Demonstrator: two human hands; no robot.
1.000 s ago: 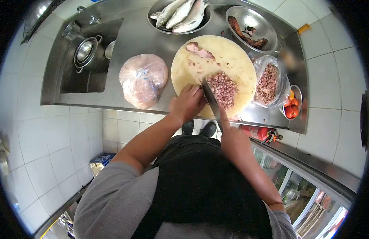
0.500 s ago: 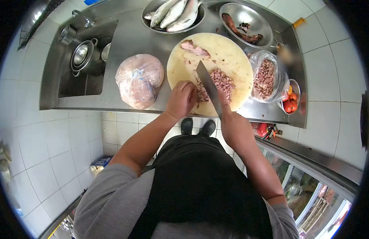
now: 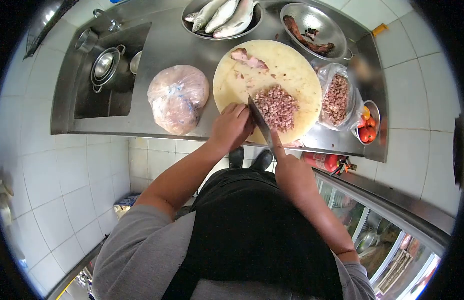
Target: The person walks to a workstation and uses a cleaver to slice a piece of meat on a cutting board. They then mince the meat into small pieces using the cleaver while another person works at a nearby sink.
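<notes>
My right hand [image 3: 295, 176] grips a kitchen knife [image 3: 260, 120], its forefinger stretched along the blade. The blade stands at the left edge of a heap of diced meat [image 3: 278, 107] on a round, pale cutting board [image 3: 227, 75]. Close against the blade's left side, my left hand [image 3: 232, 127] rests on the board's near edge with its fingers curled under. Whatever lies beneath those fingers is hidden. A larger piece of meat [image 3: 249, 59] lies at the board's far side.
Left of the board sits a plastic bag of pale meat [image 3: 177, 97], beyond it a sink [image 3: 104, 107] with pots. Behind are a bowl of whole fish [image 3: 224, 20] and a colander [image 3: 317, 20]. To the right are bagged diced meat [image 3: 336, 97] and a bowl of tomatoes [image 3: 367, 134].
The knife has moved left and toward me, from across the heap to its left edge beside my left hand. The diced meat now shows as one heap. The view has shifted slightly.
</notes>
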